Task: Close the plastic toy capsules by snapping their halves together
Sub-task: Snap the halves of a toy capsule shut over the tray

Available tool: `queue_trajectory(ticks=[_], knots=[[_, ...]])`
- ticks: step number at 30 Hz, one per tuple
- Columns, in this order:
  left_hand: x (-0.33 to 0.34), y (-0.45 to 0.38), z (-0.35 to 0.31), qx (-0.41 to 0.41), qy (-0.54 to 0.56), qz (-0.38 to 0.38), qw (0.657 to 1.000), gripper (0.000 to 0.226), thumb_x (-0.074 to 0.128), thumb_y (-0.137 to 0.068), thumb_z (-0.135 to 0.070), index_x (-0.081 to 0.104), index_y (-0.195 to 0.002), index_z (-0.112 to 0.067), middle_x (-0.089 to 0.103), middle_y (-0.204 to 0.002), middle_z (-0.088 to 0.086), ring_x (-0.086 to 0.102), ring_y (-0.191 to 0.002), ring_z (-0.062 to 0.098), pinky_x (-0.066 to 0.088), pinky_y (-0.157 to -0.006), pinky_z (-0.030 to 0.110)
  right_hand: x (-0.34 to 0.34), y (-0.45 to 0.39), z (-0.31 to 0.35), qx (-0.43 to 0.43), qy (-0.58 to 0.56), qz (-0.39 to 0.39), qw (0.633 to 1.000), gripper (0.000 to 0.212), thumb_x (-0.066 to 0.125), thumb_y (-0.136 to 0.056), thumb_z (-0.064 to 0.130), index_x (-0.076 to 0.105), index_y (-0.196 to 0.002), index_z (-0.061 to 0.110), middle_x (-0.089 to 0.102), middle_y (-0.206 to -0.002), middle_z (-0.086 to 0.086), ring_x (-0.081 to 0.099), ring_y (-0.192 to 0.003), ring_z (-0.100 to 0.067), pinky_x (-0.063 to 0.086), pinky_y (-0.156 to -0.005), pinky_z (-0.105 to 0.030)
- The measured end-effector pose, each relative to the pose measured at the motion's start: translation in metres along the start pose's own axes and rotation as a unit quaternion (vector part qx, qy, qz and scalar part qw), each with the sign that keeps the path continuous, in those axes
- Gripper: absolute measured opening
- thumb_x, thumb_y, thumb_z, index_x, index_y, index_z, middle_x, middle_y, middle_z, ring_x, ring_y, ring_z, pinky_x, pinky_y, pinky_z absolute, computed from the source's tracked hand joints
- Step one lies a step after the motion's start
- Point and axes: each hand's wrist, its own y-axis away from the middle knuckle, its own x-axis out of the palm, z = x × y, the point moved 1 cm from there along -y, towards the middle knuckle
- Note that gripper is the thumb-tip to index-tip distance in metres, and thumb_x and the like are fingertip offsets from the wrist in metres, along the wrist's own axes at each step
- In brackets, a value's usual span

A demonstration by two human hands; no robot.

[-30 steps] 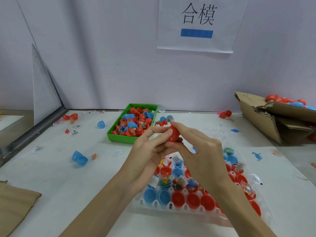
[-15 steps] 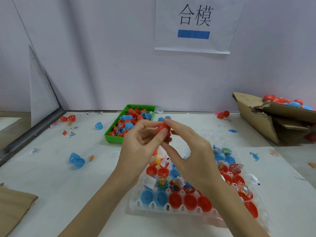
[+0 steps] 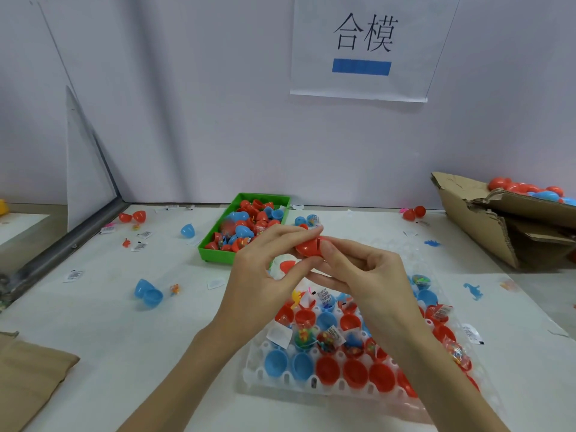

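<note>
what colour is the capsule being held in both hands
Red. The capsule shows best in the head view, pinched between the left hand and right hand.

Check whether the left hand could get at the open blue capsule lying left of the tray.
Probably not yet: the left hand grips the red capsule together with the right hand. The path to the blue capsule looks free.

Paper sign (image 3: 363,46) on wall; torn cardboard box (image 3: 486,226) right on worktop (image 3: 103,310); brown paper bag (image 3: 28,378) near-left corner.
</note>
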Motion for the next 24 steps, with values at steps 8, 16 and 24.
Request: queue_trajectory(ticks=[8,16,24], knots=[[0.004,0.000,-0.004,0.039,-0.042,-0.010,0.998,0.047,0.078,-0.090,-0.012,0.068,-0.136,-0.015,0.071,-0.122,-0.003,0.065,-0.117,0.011,0.052,-0.102,0.022,0.002,0.002,0.000,-0.011,-0.020,-0.035,0.999,0.024,0.078,-0.084,0.028,0.080,-0.106,0.020,0.080,-0.103,-0.006,0.078,-0.096,-0.024,0.062,-0.074,-0.026],[-0.009,-0.005,0.003,-0.020,0.048,-0.002,0.999,0.038,0.081,-0.082,-0.025,0.077,-0.120,-0.021,0.075,-0.112,-0.011,0.073,-0.106,0.011,0.059,-0.090,0.022,0.002,0.002,0.005,-0.045,0.068,0.035,0.996,0.024,0.070,-0.089,0.025,0.076,-0.112,0.024,0.080,-0.103,0.002,0.078,-0.094,-0.019,0.062,-0.074,-0.023],[-0.013,-0.007,0.004,-0.005,0.035,0.008,0.999,0.039,0.080,-0.080,-0.032,0.075,-0.118,-0.031,0.071,-0.112,-0.014,0.068,-0.112,0.010,0.055,-0.092,0.016,0.000,0.002,0.010,-0.069,0.157,0.061,0.983,0.027,0.069,-0.088,0.027,0.072,-0.115,0.032,0.079,-0.102,0.015,0.077,-0.092,-0.010,0.060,-0.075,-0.018]])
